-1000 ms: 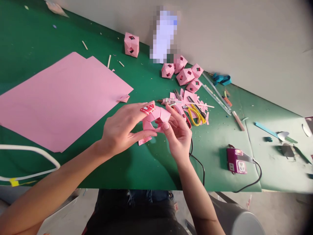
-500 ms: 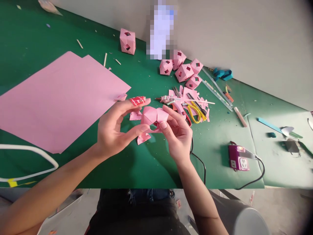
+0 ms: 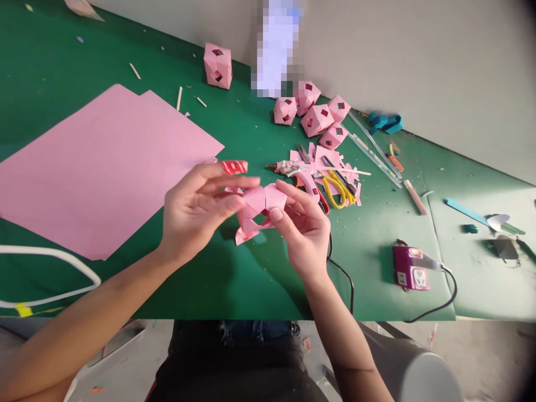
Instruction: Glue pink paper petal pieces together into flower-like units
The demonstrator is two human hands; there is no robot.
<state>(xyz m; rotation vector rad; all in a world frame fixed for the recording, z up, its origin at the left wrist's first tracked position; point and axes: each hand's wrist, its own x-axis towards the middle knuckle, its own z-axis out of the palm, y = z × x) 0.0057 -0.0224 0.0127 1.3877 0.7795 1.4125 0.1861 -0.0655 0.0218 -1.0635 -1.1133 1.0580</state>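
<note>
Red tape (image 3: 234,167) on the left hand (image 3: 195,209) has blurred markings. Its grip is half open at the folded, holed pink paper (image 3: 254,200), which the right hand (image 3: 305,231) pinches closed.

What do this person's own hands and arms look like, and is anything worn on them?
The left hand has a red wrap with white markings on one finger. The right hand shows no wrap or glove. Both visible forearms are sleeveless.
</note>
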